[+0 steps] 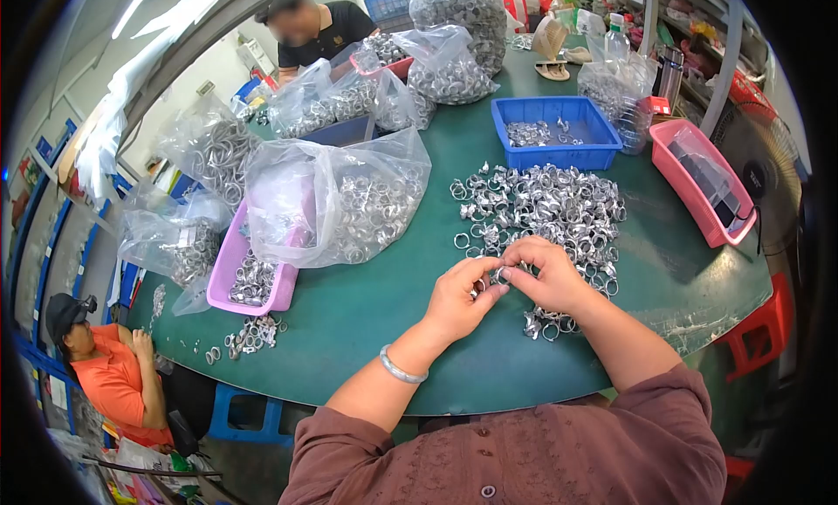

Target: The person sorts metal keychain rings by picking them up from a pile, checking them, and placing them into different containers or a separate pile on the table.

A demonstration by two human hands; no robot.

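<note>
My left hand (461, 294) and my right hand (550, 276) meet above the near edge of a heap of rings. Pinched between their fingertips is a small silver metal ring (498, 276), partly hidden by the fingers. Another bit of metal shows within the curled fingers of my left hand. The heap of silver metal rings (546, 210) spreads over the green table (384, 330), reaching beyond and under my hands. Many of these rings have a small protruding part, somewhat like hose clamps; the exact kind is unclear. A blue plastic tray (559, 159) with some rings inside stands behind the heap.
A pink basket (731, 230) holding a dark device is at right, near a fan (758, 173). Left stand a purple basket (229, 259) and a large clear bag of rings (371, 212). More filled bags (454, 68) lie farther back. Two people sit across and at left.
</note>
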